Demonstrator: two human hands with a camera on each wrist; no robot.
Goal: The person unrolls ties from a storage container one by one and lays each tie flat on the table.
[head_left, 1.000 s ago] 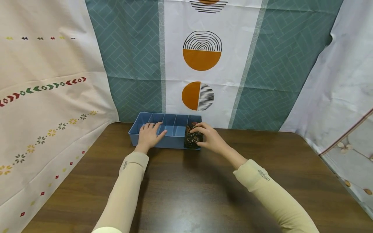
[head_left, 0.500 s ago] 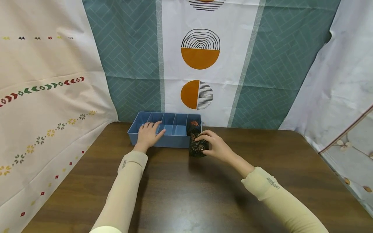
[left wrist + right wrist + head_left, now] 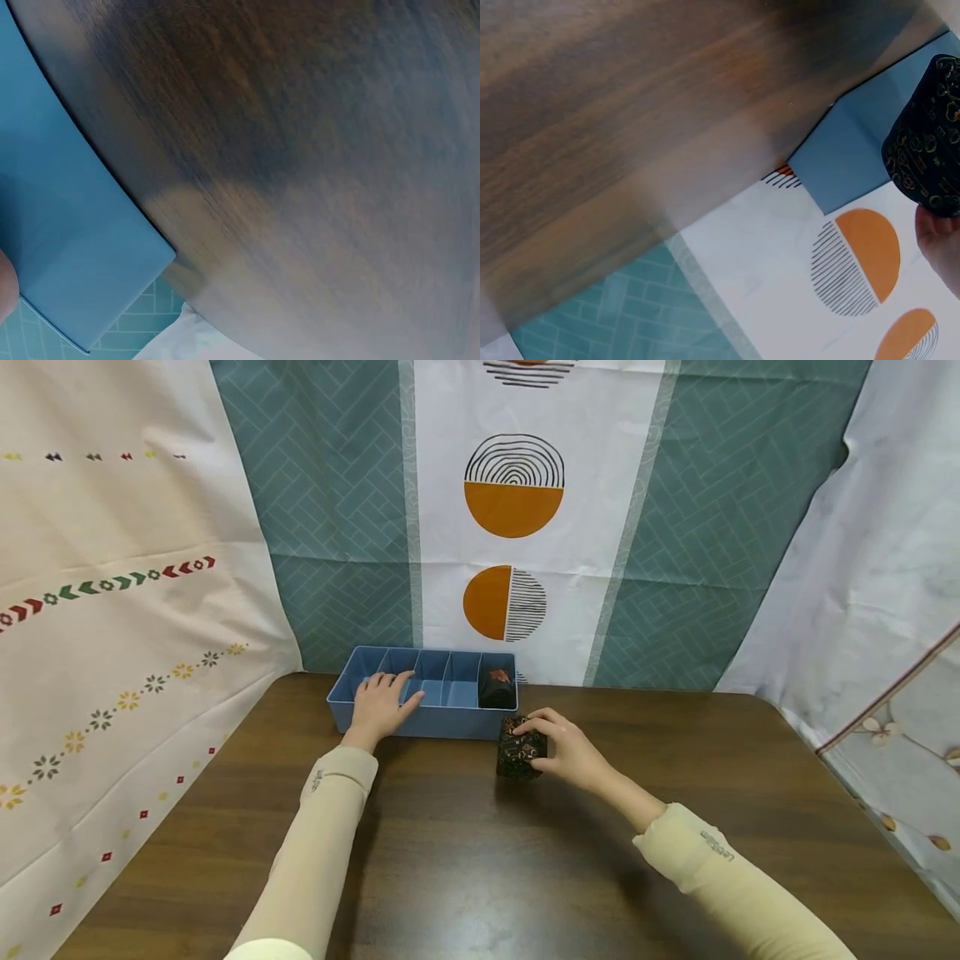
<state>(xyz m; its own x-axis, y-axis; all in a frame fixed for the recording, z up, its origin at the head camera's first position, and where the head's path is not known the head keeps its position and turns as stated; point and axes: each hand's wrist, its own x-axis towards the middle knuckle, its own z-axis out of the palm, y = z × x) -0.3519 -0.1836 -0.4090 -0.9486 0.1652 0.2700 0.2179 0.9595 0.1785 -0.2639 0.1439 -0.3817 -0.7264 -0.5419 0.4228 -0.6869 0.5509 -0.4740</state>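
A black folded cloth [image 3: 517, 751] with a small gold-orange print hangs just in front of the box's right end. My right hand [image 3: 573, 755] pinches it between thumb and fingers; in the right wrist view the fingertips [image 3: 936, 225] show at the cloth's edge. The blue divided box [image 3: 420, 722] stands at the back of the table. My left hand [image 3: 377, 705] rests over its front rim at the left, fingers spread. Another black rolled item [image 3: 497, 688] with a reddish mark lies in the rightmost compartment. In the left wrist view only a bit of the hand [image 3: 6, 286] shows.
The brown wooden table [image 3: 465, 860] stretches in front of the box and to its right. A teal and white patterned curtain [image 3: 337, 527] hangs directly behind the box. Pale cloths hang along the left and right sides.
My right hand has drawn the patterned cloth from over the box's right end toward me and slightly right, uncovering the black item in the end compartment. The left hand stays on the box.
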